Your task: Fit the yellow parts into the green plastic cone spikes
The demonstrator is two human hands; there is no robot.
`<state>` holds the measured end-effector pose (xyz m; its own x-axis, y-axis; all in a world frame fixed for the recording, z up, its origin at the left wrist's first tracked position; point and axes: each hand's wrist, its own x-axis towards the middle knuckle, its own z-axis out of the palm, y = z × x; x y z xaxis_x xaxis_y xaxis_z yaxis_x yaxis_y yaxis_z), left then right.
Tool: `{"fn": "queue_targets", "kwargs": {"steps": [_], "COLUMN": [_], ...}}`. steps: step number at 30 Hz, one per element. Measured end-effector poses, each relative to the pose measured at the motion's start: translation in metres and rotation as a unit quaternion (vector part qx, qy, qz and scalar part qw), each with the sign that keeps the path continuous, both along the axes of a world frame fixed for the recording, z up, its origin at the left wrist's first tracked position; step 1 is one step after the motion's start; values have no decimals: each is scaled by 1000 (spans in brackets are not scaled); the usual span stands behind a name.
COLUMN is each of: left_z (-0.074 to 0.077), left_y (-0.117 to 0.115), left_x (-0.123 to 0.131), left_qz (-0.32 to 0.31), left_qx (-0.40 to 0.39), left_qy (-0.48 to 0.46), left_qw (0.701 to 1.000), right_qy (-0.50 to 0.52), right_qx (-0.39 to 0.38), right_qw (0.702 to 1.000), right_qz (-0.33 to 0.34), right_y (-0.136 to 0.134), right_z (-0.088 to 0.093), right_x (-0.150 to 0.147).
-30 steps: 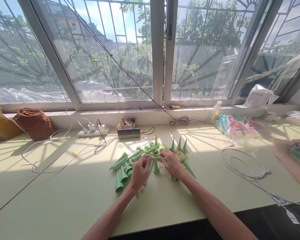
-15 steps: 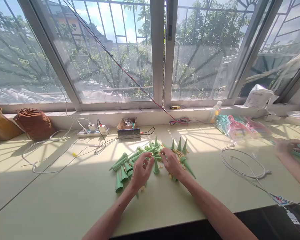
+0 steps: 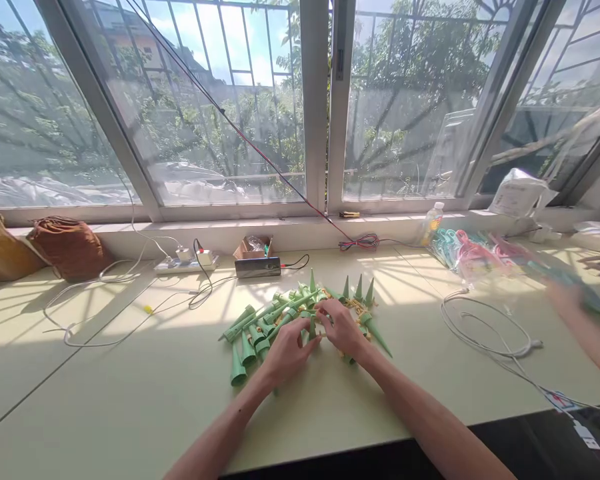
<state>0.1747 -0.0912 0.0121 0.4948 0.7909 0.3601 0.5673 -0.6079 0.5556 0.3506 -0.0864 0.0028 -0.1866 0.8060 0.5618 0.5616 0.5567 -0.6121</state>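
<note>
My left hand (image 3: 289, 348) is closed around a small green plastic cone (image 3: 313, 327) that stands upright in front of me. Close beside it, my right hand (image 3: 339, 328) has its fingertips pinched together at the cone; whatever lies between them is too small to name. Under and left of my hands spreads a heap of green cone-shaped pieces (image 3: 249, 353) and long thin green rods. Several small yellow pieces (image 3: 359, 308) lie on the right, by a row of upright green cones (image 3: 359, 289). One cone (image 3: 377, 333) rests on its side there.
Near the window sill are a power strip (image 3: 186, 265), a dark phone-like device (image 3: 258, 268) before a small cardboard box (image 3: 247, 249), and a bottle (image 3: 433, 223). White cables (image 3: 480, 337) curl at right. Another person's blurred hand (image 3: 563, 300) works there by pink and teal items (image 3: 473, 253).
My left hand has moved right and closed on the upright cone. My right hand has shifted slightly left to meet it. The other person's hands have moved with a teal item.
</note>
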Motion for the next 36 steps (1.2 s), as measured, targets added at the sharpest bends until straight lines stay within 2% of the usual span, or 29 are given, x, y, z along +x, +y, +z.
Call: {"fn": "queue_targets", "kwargs": {"steps": [15, 21, 26, 36], "left_z": [-1, 1, 3, 2], "left_y": [0, 0, 1, 2], "left_x": [1, 1, 0, 0], "left_qz": [-3, 47, 85, 106], "left_qx": [5, 37, 29, 4], "left_qy": [-6, -26, -72, -132], "left_qw": [1000, 998, 993, 986], "right_qy": [-15, 0, 49, 83], "right_qx": [-4, 1, 3, 2], "right_qw": [1000, 1000, 999, 996], "right_qz": [16, 3, -3, -14], "right_y": [-1, -2, -4, -3], "right_z": [1, 5, 8, 6], "right_x": [-1, -1, -2, -3]}}
